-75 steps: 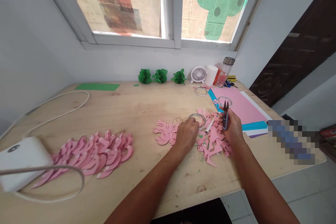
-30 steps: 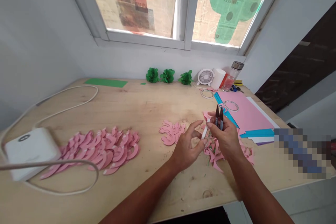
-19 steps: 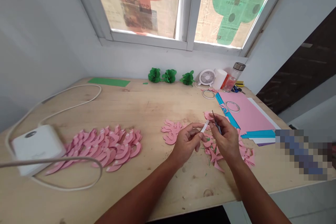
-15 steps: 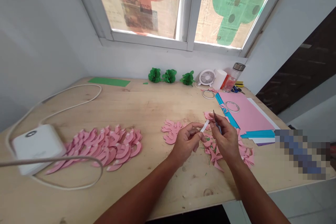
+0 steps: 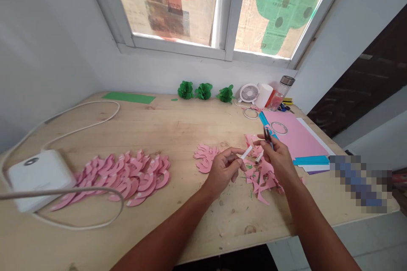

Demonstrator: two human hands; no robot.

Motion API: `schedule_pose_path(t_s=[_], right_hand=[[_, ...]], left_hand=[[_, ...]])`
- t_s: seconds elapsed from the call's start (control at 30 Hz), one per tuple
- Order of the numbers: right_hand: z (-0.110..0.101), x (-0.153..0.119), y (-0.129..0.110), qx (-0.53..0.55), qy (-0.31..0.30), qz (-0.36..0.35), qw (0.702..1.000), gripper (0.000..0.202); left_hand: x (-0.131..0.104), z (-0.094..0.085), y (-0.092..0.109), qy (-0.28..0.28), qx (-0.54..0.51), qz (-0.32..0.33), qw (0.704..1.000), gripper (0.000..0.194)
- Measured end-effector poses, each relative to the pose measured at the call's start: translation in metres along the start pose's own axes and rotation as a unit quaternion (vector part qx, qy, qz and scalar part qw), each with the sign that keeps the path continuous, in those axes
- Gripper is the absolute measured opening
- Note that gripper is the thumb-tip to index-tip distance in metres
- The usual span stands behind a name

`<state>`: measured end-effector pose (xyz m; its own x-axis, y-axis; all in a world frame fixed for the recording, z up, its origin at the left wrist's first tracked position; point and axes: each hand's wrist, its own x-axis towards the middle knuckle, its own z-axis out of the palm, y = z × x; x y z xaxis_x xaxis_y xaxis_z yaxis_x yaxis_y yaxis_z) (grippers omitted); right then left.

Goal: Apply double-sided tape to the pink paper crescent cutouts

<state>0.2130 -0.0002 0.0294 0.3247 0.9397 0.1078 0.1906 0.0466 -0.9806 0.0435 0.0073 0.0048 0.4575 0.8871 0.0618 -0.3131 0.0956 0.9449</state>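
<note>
My left hand (image 5: 223, 168) is closed, pinching one end of a narrow white strip (image 5: 247, 152) between thumb and fingertips. Close by on the right, my right hand (image 5: 281, 161) grips a small pair of scissors (image 5: 267, 136), its dark blades pointing up and away. The right fingertips are near the strip's far end; I cannot tell whether they touch it. Below the hands lie pink paper scraps (image 5: 265, 175) and a slim pen-like object (image 5: 259, 157). Beside the left hand is a small group of curved pink paper cutouts (image 5: 205, 159).
Overlapping pink paper pieces (image 5: 136, 178) spread across the left, next to a white power bank (image 5: 41, 180) with a looping cable. Pink sheets (image 5: 302, 139) and a tape roll (image 5: 279, 128) lie right. A fan (image 5: 249, 93), a bottle (image 5: 281, 93) and green paper ornaments (image 5: 203, 91) stand behind.
My right hand has shifted slightly right, and the scissors have turned, moving away from the strip. The left hand still pinches the strip. The whole view has shifted a little.
</note>
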Motion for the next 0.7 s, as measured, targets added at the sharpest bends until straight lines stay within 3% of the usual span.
schedule_pose_path(t_s=[0.13,0.23,0.33,0.43,0.53,0.7], right_hand=[[0.009,-0.003,-0.003,0.086,-0.122,0.062,0.987,0.034],[0.01,-0.003,-0.004,0.136,-0.152,0.085,0.975,0.034],[0.006,-0.001,-0.003,0.158,-0.119,0.074,0.977,0.035],[-0.002,0.003,0.001,0.115,-0.038,0.038,0.992,0.037],[-0.013,0.011,0.011,-0.012,0.03,-0.007,0.999,0.036],[-0.027,0.023,0.032,-0.213,0.038,-0.049,0.975,0.03]], left_hand=[[0.0,-0.001,-0.003,-0.014,0.006,-0.001,1.0,0.029],[0.001,-0.002,-0.003,-0.012,0.002,-0.004,1.0,0.028],[0.001,-0.001,-0.002,-0.008,-0.009,-0.011,1.0,0.026],[0.001,-0.001,0.0,0.002,-0.012,-0.021,1.0,0.024],[0.002,-0.002,0.0,0.016,-0.018,-0.02,1.0,0.024],[0.004,-0.007,-0.001,0.034,-0.03,-0.016,0.999,0.025]])
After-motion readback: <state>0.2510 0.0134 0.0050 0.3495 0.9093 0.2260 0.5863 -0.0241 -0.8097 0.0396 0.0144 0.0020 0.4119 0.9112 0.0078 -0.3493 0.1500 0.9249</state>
